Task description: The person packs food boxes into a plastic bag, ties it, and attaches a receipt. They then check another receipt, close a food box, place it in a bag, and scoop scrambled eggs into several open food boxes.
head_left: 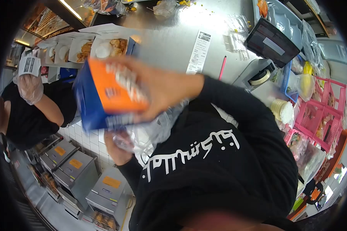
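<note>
My right hand [162, 86] grips an orange and blue box [117, 90] from its right side, above the front of my body. The box is tilted and smeared by motion. Below it, my left hand [117, 150] is closed on a crumpled clear plastic bag [158, 133], its fingers partly hidden by the plastic. Behind the orange box, open boxes of fried food [85, 50] stand in a row, with round white lids or cups inside. A long printed receipt [199, 52] lies on the steel counter [162, 42], left of a pink pen [223, 67].
At the left, a co-worker's gloved hand [30, 88] holds a white item with a printed label [29, 65]. A dark tablet [272, 42], a tape dispenser [258, 75] and pink baskets [318, 113] occupy the right. Metal units [71, 163] stand at lower left.
</note>
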`<state>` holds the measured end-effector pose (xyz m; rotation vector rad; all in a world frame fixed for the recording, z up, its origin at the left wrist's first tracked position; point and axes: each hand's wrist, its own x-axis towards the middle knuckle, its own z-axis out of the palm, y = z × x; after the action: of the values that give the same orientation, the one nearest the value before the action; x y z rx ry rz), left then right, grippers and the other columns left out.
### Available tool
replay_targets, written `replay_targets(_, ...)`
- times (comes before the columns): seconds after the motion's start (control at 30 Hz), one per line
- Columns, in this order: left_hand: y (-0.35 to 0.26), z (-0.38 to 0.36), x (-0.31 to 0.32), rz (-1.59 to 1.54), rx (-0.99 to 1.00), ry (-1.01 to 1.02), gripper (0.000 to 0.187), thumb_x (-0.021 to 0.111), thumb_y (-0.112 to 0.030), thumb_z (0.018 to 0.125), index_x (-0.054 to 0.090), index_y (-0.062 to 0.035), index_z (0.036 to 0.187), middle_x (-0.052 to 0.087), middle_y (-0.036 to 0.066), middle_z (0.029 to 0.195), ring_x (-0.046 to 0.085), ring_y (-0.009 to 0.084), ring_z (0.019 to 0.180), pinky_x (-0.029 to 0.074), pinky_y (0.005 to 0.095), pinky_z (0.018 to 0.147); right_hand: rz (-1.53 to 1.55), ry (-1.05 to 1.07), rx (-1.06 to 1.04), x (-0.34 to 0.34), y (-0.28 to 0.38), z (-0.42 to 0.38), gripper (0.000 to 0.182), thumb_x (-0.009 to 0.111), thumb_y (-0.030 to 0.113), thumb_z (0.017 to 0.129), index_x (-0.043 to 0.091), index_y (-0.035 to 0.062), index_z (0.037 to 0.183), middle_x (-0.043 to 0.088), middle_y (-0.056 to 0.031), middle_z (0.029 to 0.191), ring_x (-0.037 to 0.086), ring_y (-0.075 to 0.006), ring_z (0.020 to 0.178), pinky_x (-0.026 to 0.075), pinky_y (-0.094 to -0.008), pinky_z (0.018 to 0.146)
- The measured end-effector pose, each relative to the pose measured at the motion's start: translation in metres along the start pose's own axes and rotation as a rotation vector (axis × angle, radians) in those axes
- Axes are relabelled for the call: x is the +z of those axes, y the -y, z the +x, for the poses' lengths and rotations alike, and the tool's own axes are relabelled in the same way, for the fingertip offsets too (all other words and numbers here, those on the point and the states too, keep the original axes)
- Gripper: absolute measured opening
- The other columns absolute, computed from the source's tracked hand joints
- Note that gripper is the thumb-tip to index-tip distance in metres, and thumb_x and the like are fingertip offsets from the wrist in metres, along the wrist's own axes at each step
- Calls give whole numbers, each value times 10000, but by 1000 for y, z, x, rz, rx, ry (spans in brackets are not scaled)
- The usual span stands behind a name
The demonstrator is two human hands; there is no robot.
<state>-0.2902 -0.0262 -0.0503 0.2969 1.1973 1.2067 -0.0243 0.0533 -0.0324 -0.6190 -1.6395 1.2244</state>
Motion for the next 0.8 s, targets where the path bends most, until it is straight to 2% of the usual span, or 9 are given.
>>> replay_targets(0.1, -41, 6, 41, 138, 438, -388, 502, 492, -216, 941, 399, 137, 1286, 609, 230, 1089, 622, 189, 635, 509, 263, 442, 47, 121, -50, 42, -7, -8, 1082, 832, 177, 586, 194, 52, 1451, 387, -195, 1359, 397, -323, 1272, 323, -382, 1072)
replay_targets(0.17, -77, 19, -8, -32, 327, 340, 543, 508, -162, 940, 294, 155, 1325, 619, 231, 1010, 633, 216, 621, 536, 297, 454, -190, 311, 82, 48, -14, -11, 997, 797, 166, 606, 256, 112, 1441, 436, -182, 1309, 446, -341, 1206, 367, -405, 1023)
replay_targets(0.23, -91, 22, -6, -36, 247, 759, 604, 520, -131, 939, 192, 154, 1359, 616, 229, 951, 619, 233, 567, 547, 318, 444, -527, 543, 307, 43, -10, -16, 891, 752, 159, 655, 309, 171, 1427, 469, -166, 1270, 484, -346, 1148, 394, -420, 980)
replay_targets(0.33, -88, 14, 18, 142, 278, 992, 663, 509, -122, 948, 95, 133, 1398, 588, 193, 894, 555, 210, 458, 507, 299, 394, -1150, 330, 268, 53, -35, -33, 718, 666, 155, 734, 378, 230, 1387, 502, -144, 1230, 517, -330, 1111, 419, -435, 917)
replay_targets(0.4, -82, 21, 44, 164, 372, 1242, 637, 473, -121, 961, 102, 126, 1417, 561, 125, 854, 504, 152, 425, 438, 248, 357, -1201, 300, 237, 41, -36, -34, 662, 654, 192, 754, 398, 154, 1363, 548, -141, 1169, 551, -354, 1065, 429, -449, 874)
replay_targets(0.5, -84, 34, 41, -116, 472, 789, 639, 457, -171, 994, 79, -13, 1485, 590, 103, 1095, 567, 123, 611, 504, 201, 542, -910, 110, 229, 34, -74, -45, 626, 643, 140, 751, 433, 92, 1338, 588, -160, 1147, 556, -314, 1108, 407, -425, 935)
replay_targets(0.63, -76, 46, 74, -321, 204, 931, 589, 412, -142, 1012, 98, -105, 1508, 540, 108, 1280, 575, 125, 840, 524, 239, 663, -920, -72, 21, -4, -46, -52, 596, 635, 187, 776, 458, 68, 1333, 600, -161, 1156, 569, -328, 1083, 417, -400, 944)
replay_targets(0.73, -57, 50, 89, -127, 271, 719, 637, 473, -136, 971, 118, -8, 1484, 478, 98, 1287, 521, 121, 798, 475, 222, 553, -944, -66, 52, -39, -7, -61, 588, 660, 215, 776, 481, 69, 1317, 606, -156, 1160, 578, -327, 1068, 428, -403, 936)
replay_targets(0.8, -42, 66, 92, 77, 272, 761, 641, 511, -188, 955, 184, 3, 1473, 453, 92, 1313, 521, 140, 849, 487, 223, 643, -971, 31, 108, -70, 48, -64, 590, 701, 238, 772, 498, 68, 1299, 618, -144, 1141, 591, -315, 1046, 437, -410, 930)
